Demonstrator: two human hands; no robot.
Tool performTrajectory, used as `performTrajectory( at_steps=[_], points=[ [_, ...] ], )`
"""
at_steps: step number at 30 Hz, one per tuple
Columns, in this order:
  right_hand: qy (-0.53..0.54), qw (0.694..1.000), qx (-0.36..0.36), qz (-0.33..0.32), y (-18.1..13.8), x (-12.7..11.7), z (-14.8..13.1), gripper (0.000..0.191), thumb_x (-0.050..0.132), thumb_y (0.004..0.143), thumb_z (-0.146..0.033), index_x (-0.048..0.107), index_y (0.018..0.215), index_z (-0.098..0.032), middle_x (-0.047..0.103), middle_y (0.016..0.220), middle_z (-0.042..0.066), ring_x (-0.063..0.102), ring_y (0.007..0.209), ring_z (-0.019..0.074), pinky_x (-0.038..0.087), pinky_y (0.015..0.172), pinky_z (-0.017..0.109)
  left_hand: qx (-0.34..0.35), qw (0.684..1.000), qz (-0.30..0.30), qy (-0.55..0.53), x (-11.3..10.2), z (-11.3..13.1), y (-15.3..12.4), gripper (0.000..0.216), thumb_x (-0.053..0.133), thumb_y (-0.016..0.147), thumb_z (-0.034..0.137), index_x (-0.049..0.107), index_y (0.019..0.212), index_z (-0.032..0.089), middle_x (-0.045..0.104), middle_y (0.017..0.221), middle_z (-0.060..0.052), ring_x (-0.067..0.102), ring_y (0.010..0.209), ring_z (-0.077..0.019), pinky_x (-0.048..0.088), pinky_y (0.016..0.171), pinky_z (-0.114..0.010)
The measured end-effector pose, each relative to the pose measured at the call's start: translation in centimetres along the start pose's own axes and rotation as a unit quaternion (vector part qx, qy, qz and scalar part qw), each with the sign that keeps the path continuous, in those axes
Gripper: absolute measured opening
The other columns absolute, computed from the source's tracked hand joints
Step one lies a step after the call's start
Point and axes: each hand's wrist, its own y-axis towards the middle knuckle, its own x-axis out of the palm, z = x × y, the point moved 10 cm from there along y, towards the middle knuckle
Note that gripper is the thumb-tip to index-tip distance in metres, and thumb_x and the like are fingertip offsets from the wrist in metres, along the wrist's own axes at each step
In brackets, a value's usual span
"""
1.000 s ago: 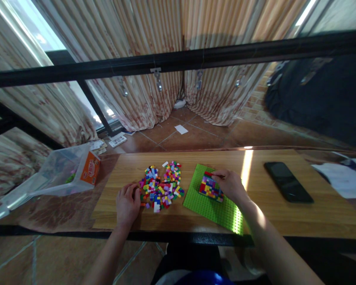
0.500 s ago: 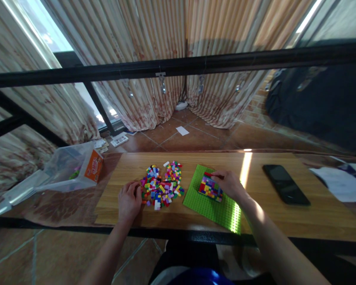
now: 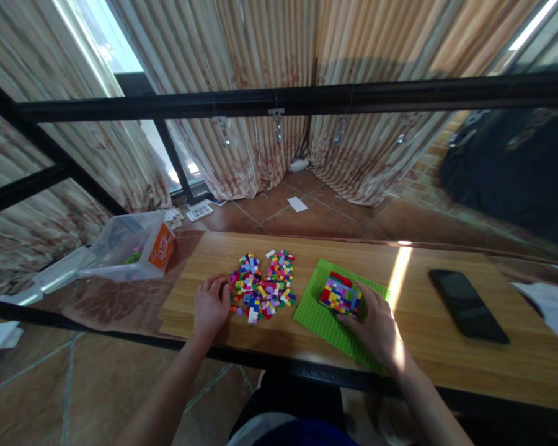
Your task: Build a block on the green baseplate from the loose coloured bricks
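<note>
A green baseplate [image 3: 318,319] lies on the wooden table [image 3: 446,347], and a block of many-coloured small bricks [image 3: 340,294] is built on it. My right hand [image 3: 376,323] rests on the plate at the block's near right corner, fingers curled against its side. Left of the plate lies a loose pile of coloured bricks [image 3: 263,288]. My left hand [image 3: 211,305] lies at the pile's left edge with its fingers bent, touching the bricks; whether it holds one is hidden.
A black phone [image 3: 469,305] lies flat to the right. A clear plastic box with an orange label [image 3: 134,248] stands at the left end. White papers [image 3: 546,303] are at the far right. A black metal rail [image 3: 307,99] crosses above the table.
My right hand has drawn back from the far edge of the brick block to its near right corner. The camera has shifted left and tilted. My left hand has stayed at the pile.
</note>
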Motion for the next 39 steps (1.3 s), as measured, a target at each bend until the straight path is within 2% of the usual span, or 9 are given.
performTrajectory(
  at_steps=[7, 10, 13, 16, 20, 24, 29, 36, 39],
  points=[
    [-0.024, 0.998, -0.045, -0.026, 1.4, 0.2, 1.1, 0.074, 0.063, 0.08, -0.046, 0.035, 0.145, -0.022, 0.054, 0.133, 0.015, 0.052, 0.121, 0.0341, 0.046, 0.098, 0.052, -0.012, 1.0, -0.002, 0.001, 0.1, -0.1, -0.2, 0.023, 0.046, 0.092, 0.029, 0.065, 0.1, 0.019, 0.066, 0.107, -0.01, 0.059, 0.102, -0.0257, 0.046, 0.094, -0.042],
    [-0.066, 0.996, -0.065, -0.019, 1.9, -0.1, 0.0, 0.07, 0.061, 0.078, -0.036, 0.038, 0.143, -0.021, 0.051, 0.135, 0.017, 0.049, 0.123, 0.0359, 0.045, 0.098, 0.054, -0.018, 1.0, -0.001, 0.0, 0.1, -0.1, -0.3, 0.022, 0.047, 0.091, 0.027, 0.064, 0.101, 0.019, 0.066, 0.108, -0.009, 0.059, 0.102, -0.0249, 0.046, 0.093, -0.041],
    [-0.124, 0.988, -0.09, -0.011, 2.1, 0.0, -2.9, 0.061, 0.057, 0.079, -0.027, 0.045, 0.139, -0.022, 0.049, 0.137, 0.017, 0.046, 0.124, 0.0379, 0.042, 0.097, 0.058, -0.02, 1.0, -0.004, 0.001, 0.1, 0.0, -0.4, 0.02, 0.047, 0.092, 0.027, 0.064, 0.1, 0.019, 0.065, 0.108, -0.009, 0.059, 0.101, -0.024, 0.047, 0.092, -0.04],
    [-0.11, 0.985, -0.132, 0.005, 1.9, 0.8, -7.6, 0.044, 0.053, 0.085, -0.026, 0.056, 0.129, -0.021, 0.053, 0.133, 0.015, 0.048, 0.12, 0.0353, 0.043, 0.096, 0.055, -0.022, 1.0, -0.004, 0.002, 0.1, 0.0, -0.5, 0.02, 0.048, 0.092, 0.027, 0.064, 0.101, 0.02, 0.065, 0.108, -0.008, 0.059, 0.101, -0.0234, 0.047, 0.092, -0.04],
    [-0.005, 0.979, -0.199, -0.034, 1.6, 4.3, -14.4, 0.027, 0.051, 0.092, -0.028, 0.068, 0.112, -0.021, 0.062, 0.119, 0.011, 0.055, 0.107, 0.0268, 0.045, 0.094, 0.044, -0.025, 1.0, -0.005, 0.004, 0.2, -0.2, -0.6, 0.02, 0.048, 0.092, 0.027, 0.063, 0.103, 0.02, 0.064, 0.111, -0.008, 0.059, 0.102, -0.023, 0.046, 0.093, -0.04],
    [0.032, 0.974, -0.212, -0.076, 2.1, 8.0, -17.9, 0.025, 0.052, 0.093, -0.024, 0.072, 0.108, -0.021, 0.065, 0.105, 0.009, 0.055, 0.096, 0.0236, 0.046, 0.088, 0.037, -0.03, 1.0, -0.009, -0.001, 0.4, -0.4, -0.7, 0.019, 0.048, 0.092, 0.027, 0.064, 0.102, 0.021, 0.064, 0.111, -0.008, 0.058, 0.103, -0.0231, 0.046, 0.094, -0.04],
    [0.002, 0.974, -0.206, -0.093, 2.6, 10.4, -18.2, 0.022, 0.055, 0.091, -0.022, 0.075, 0.1, -0.021, 0.066, 0.098, 0.009, 0.053, 0.092, 0.0241, 0.044, 0.085, 0.037, -0.027, 1.0, -0.004, -0.001, 0.3, -0.3, -0.6, 0.02, 0.049, 0.092, 0.027, 0.063, 0.103, 0.02, 0.065, 0.109, -0.008, 0.059, 0.102, -0.0235, 0.046, 0.093, -0.04],
    [0.053, 0.979, -0.175, -0.086, 2.6, 10.3, -17.5, 0.024, 0.052, 0.092, -0.02, 0.075, 0.085, -0.022, 0.066, 0.098, 0.008, 0.054, 0.094, 0.0217, 0.043, 0.086, 0.033, -0.029, 1.0, -0.008, -0.001, 0.2, -0.3, -0.7, 0.02, 0.048, 0.093, 0.027, 0.063, 0.103, 0.02, 0.065, 0.11, -0.008, 0.058, 0.103, -0.0238, 0.045, 0.094, -0.04],
    [0.061, 0.984, -0.144, -0.087, 2.9, 10.1, -16.9, 0.021, 0.052, 0.091, -0.02, 0.074, 0.093, -0.021, 0.066, 0.101, 0.008, 0.055, 0.093, 0.0213, 0.043, 0.086, 0.033, -0.029, 1.0, -0.009, 0.0, 0.3, -0.3, -0.6, 0.02, 0.048, 0.092, 0.027, 0.063, 0.104, 0.02, 0.064, 0.111, -0.008, 0.058, 0.103, -0.0237, 0.045, 0.094, -0.04]
  ],
)
